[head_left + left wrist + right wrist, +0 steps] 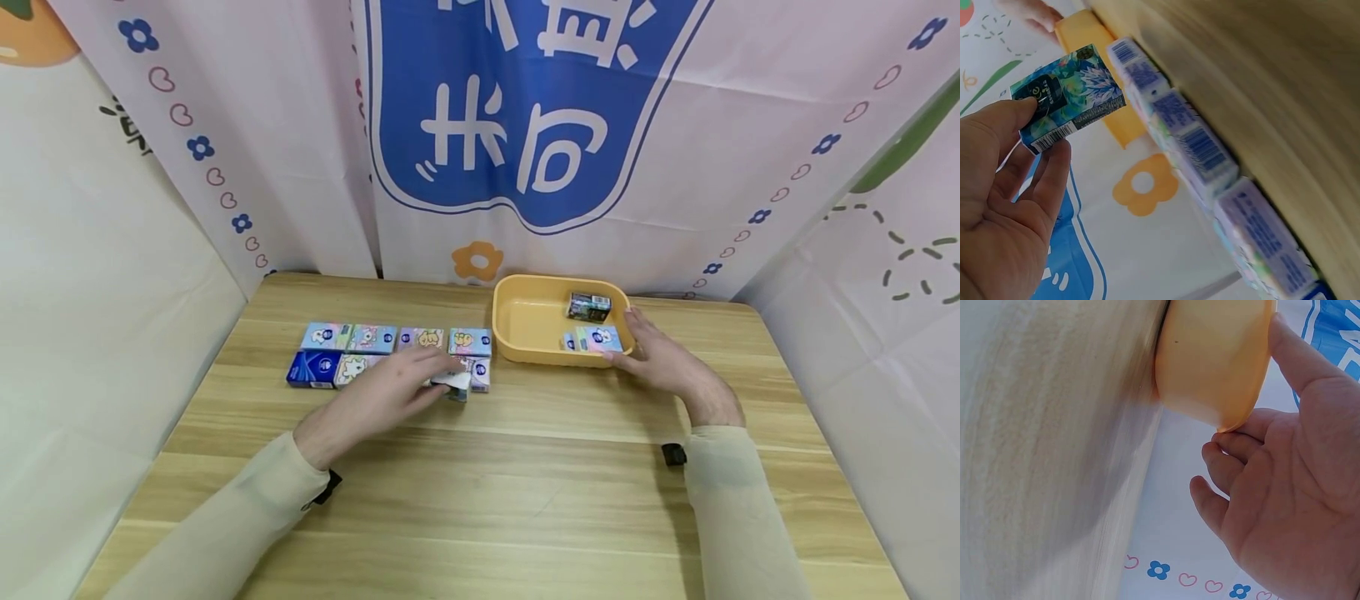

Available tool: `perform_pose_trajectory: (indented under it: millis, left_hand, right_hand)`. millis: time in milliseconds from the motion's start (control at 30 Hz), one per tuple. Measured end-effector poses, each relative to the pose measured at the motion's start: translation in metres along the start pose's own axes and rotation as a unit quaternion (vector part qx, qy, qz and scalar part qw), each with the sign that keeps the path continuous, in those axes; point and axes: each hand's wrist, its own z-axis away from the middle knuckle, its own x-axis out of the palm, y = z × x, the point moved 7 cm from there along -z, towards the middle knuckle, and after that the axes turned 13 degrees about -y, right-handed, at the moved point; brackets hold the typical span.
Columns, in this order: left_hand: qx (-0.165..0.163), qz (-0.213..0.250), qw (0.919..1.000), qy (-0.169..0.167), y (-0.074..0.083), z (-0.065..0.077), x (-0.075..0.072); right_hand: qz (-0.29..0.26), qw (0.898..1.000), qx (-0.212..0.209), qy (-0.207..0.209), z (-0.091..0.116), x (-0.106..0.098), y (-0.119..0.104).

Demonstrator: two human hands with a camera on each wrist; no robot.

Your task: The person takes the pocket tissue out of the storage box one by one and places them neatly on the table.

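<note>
My left hand (382,392) pinches a small dark green tissue pack with a floral print (1072,97) between thumb and fingers. The pack is raised over the right end of two rows of pastel tissue packs (372,338), and the hand hides part of the front row. A yellow plastic basket (525,354) stands right of the rows. On its right end my right hand (667,358) holds the rim, thumb on one side and fingers at the corner. Inside the basket lie a dark tissue pack (588,307) and light blue-pink packs (598,338).
A dark blue tissue pack (311,369) sits at the left end of the front row. The wooden table (510,500) extends toward me. A printed cloth (300,167) hangs right behind the basket and rows, with cloth walls at both sides.
</note>
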Motion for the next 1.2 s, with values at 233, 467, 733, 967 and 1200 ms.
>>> perform_pose_trajectory:
  millis: [233,467,733,967,1200]
  left_hand:
    - [0.010,-0.008,0.9998,-0.015,-0.006,0.013,0.007]
    - [0.035,-0.011,0.9989,-0.029,-0.011,0.022,0.011]
    - [0.058,0.006,0.9962,-0.064,-0.021,0.032,0.021]
    - [0.081,-0.027,0.9937,-0.072,-0.029,0.041,0.020]
    - [0.107,-0.056,0.9892,-0.083,-0.036,0.049,0.021]
  right_hand:
    - [-0.005,1.000,0.004,-0.006,0.000,0.001,-0.001]
    - [0.003,1.000,0.010,-0.004,0.000,-0.002,-0.001]
    - [0.009,1.000,0.019,-0.013,-0.001,-0.004,-0.003]
    - [0.021,0.999,0.021,-0.018,-0.002,-0.004,0.000]
    - [0.019,0.999,0.022,-0.018,-0.003,-0.005,0.000]
